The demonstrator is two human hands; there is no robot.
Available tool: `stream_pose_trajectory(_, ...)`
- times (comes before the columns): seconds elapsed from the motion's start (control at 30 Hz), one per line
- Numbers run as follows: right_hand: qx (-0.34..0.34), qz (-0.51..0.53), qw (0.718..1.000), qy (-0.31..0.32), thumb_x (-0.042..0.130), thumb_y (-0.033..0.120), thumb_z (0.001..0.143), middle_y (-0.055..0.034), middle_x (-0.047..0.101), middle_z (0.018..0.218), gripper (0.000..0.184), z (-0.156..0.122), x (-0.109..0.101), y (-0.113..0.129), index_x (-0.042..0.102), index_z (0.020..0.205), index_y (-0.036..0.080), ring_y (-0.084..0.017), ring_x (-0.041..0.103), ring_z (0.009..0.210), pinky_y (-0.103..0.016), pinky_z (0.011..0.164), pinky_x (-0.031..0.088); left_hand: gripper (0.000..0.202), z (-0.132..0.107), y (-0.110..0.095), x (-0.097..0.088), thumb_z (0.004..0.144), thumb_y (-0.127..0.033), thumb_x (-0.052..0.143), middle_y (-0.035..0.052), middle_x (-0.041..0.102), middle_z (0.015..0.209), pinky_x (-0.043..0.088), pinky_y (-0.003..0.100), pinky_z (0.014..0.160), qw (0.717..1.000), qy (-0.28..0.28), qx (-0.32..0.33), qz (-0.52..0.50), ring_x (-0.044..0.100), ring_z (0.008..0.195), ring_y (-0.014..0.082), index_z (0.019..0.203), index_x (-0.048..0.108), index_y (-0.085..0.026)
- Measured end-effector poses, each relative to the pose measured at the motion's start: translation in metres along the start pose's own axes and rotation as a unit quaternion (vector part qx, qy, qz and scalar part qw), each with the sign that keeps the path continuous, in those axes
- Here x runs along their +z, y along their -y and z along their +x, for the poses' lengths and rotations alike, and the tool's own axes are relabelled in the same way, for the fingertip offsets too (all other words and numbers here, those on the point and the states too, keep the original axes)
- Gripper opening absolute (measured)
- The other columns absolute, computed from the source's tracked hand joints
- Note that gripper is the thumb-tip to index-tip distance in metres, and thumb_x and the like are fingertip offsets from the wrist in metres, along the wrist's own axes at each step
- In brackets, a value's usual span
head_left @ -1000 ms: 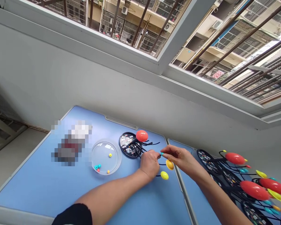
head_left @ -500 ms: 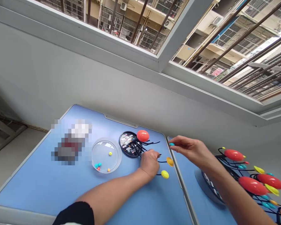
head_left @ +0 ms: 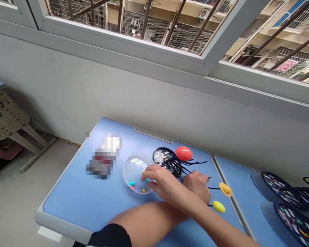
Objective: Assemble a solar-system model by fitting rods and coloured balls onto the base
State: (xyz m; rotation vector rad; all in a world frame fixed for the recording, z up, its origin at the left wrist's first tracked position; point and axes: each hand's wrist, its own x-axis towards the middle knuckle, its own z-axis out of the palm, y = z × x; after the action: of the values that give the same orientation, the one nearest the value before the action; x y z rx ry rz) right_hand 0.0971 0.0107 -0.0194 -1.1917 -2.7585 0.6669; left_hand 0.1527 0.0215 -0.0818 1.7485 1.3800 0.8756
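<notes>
One blurred object (head_left: 103, 159) lies left of my one clear dish (head_left: 124, 176), where I count two turquoise beads (head_left: 133, 183), one red bead (head_left: 133, 187) and one orange bead (head_left: 144, 190). Above it my right hand (head_left: 164, 180) has thumb and fingers slightly parted around another turquoise bead (head_left: 146, 180); whether they grip it, I can't tell. Beside the dish sits one black disc (head_left: 161, 154) with one red egg shape (head_left: 184, 153). My left hand (head_left: 197, 187) curls tightly over black wires (head_left: 187, 170); two yellowish caps (head_left: 218, 206) stick out beyond.
</notes>
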Motion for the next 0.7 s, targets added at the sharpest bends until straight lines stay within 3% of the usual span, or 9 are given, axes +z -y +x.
stream_pose_trajectory(0.13,-0.024,-0.028,0.997,0.062,0.052,-0.005,0.065,-0.0039,0.060,0.080,0.031,0.022,0.023,-0.002,0.066,0.078,0.020,-0.016,0.054,0.075,-0.024,0.061,0.037,0.031,0.003,0.004,-0.009,0.079,-0.013,0.036,0.0120,0.061,0.086,0.045,0.030,0.062,0.999,0.013,0.042,-0.015,0.058,0.075,0.0210,0.092,0.064,-0.015)
stream_pose_trajectory(0.37,-0.061,-0.018,0.996,0.057,0.061,0.007,0.070,-0.0035,0.057,0.077,0.013,0.027,0.023,0.019,0.064,0.075,0.019,-0.017,0.047,0.077,-0.025,0.062,0.036,0.031,0.007,0.007,-0.009,0.078,-0.012,0.035,0.0132,0.061,0.088,0.046,0.030,0.065,0.998,0.016,0.049,-0.033,0.058,0.078,0.0220,0.092,0.063,-0.014)
stream_pose_trajectory(0.5,-0.081,-0.012,0.995,0.059,0.061,0.006,0.069,-0.0032,0.058,0.076,0.013,0.031,0.028,0.025,0.062,0.071,0.018,-0.017,0.048,0.077,-0.026,0.062,0.036,0.029,0.008,0.009,-0.007,0.077,-0.010,0.036,0.0128,0.060,0.087,0.045,0.030,0.064,0.998,0.011,0.057,-0.024,0.058,0.077,0.0214,0.089,0.063,-0.014)
stream_pose_trajectory(0.6,-0.057,0.034,0.997,0.040,0.058,0.005,0.068,-0.0019,0.058,0.073,0.013,0.027,0.021,0.027,0.059,0.069,0.018,-0.015,0.050,0.072,-0.024,0.061,0.038,0.029,0.007,0.007,-0.008,0.079,-0.011,0.035,0.0106,0.060,0.087,0.045,0.028,0.065,0.998,0.014,0.054,-0.011,0.057,0.076,0.0192,0.088,0.062,-0.015)
stream_pose_trajectory(0.7,0.014,0.109,0.994,-0.012,0.054,0.006,0.068,0.0019,0.058,0.066,0.015,0.009,-0.006,0.025,0.056,0.071,0.021,-0.011,0.052,0.060,-0.022,0.057,0.041,0.028,0.007,0.005,-0.007,0.082,-0.013,0.035,0.0066,0.059,0.087,0.045,0.026,0.066,0.999,0.017,0.029,-0.005,0.055,0.074,0.0163,0.090,0.061,-0.018)
